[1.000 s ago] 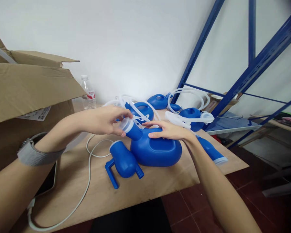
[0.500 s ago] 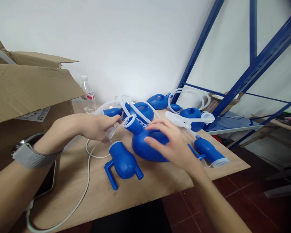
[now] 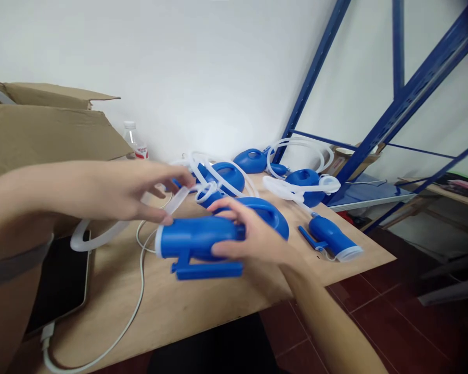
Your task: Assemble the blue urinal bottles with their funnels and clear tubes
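Observation:
My right hand (image 3: pixel 253 236) is closed round the narrow end of a small blue urinal bottle (image 3: pixel 195 236). The bottle lies sideways, its white-rimmed mouth to the left and its bar handle below. My left hand (image 3: pixel 144 192) is blurred, its fingers spread above that mouth and the thumb at the rim. A translucent strip (image 3: pixel 178 201) shows behind these fingers; its far end runs near the ringed mouth of a large blue jug (image 3: pixel 276 218). My right hand partly hides this jug. White tubing (image 3: pixel 97 240) curves out under my left wrist.
Several more blue jugs with coiled white hoses (image 3: pixel 296 191) stand behind. Another small blue bottle (image 3: pixel 333 236) lies right. A phone (image 3: pixel 58 283) with a white cable (image 3: pixel 134 311), a cardboard box (image 3: pixel 54 130) and a water bottle (image 3: pixel 131 135) are left. Blue shelving (image 3: pixel 393 114) stands right.
My right hand has left the large jug and taken up the small blue bottle, turning it sideways. My left hand has moved over its mouth. White tubing has appeared under my left wrist.

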`<state>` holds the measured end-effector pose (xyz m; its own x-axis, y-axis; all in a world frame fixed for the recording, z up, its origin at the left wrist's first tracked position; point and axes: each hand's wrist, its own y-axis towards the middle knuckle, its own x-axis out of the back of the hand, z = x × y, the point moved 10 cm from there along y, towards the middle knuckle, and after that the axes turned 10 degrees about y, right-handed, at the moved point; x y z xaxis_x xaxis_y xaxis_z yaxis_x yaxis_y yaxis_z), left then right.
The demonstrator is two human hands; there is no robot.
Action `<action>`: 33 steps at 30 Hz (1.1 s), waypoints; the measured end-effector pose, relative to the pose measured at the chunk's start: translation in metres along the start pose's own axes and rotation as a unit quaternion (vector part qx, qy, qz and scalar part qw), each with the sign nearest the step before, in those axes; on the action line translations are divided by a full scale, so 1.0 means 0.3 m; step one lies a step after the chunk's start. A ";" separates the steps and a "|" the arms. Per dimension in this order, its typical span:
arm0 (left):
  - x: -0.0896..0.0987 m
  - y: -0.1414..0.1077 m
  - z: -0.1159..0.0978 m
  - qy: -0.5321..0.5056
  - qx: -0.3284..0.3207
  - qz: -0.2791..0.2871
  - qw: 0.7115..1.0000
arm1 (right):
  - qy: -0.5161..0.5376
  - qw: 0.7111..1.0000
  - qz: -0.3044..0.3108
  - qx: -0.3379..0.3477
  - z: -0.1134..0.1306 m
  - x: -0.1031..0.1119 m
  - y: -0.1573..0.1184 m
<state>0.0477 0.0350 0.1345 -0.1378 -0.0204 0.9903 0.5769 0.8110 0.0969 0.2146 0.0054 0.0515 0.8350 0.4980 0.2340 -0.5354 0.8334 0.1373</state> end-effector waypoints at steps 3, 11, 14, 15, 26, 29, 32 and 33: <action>0.099 -0.032 -0.013 -0.111 -0.035 -0.073 0.991 | 0.112 0.992 -0.025 0.056 0.036 0.107 0.046; 0.162 -0.039 -0.101 -0.104 -0.082 -0.224 0.965 | 0.276 0.929 -0.220 0.109 -0.093 0.272 0.102; 0.135 -0.014 -0.162 -0.090 -0.104 -0.215 0.967 | 0.284 0.929 -0.216 0.097 -0.115 0.259 0.104; 0.128 -0.008 -0.177 -0.084 -0.109 -0.211 0.968 | 0.290 0.928 -0.213 0.095 -0.118 0.255 0.105; 0.143 -0.023 -0.162 -0.066 -0.074 -0.243 0.965 | 0.355 0.926 -0.088 0.092 -0.114 0.166 0.124; 0.149 -0.027 -0.127 -0.087 -0.021 -0.255 0.963 | 0.350 0.930 -0.032 0.107 -0.114 0.131 0.121; 0.095 -0.022 -0.083 -0.130 0.034 -0.219 0.966 | 0.337 0.934 0.006 0.120 -0.110 0.094 0.123; 0.063 -0.022 -0.069 -0.156 0.049 -0.199 0.966 | 0.335 0.935 0.013 0.117 -0.111 0.082 0.125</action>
<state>0.0580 0.0173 0.1546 -0.5781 -0.1780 0.7963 0.3506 0.8270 0.4394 0.2194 0.0570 0.0304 0.6716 0.6210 -0.4042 -0.5045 0.7828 0.3644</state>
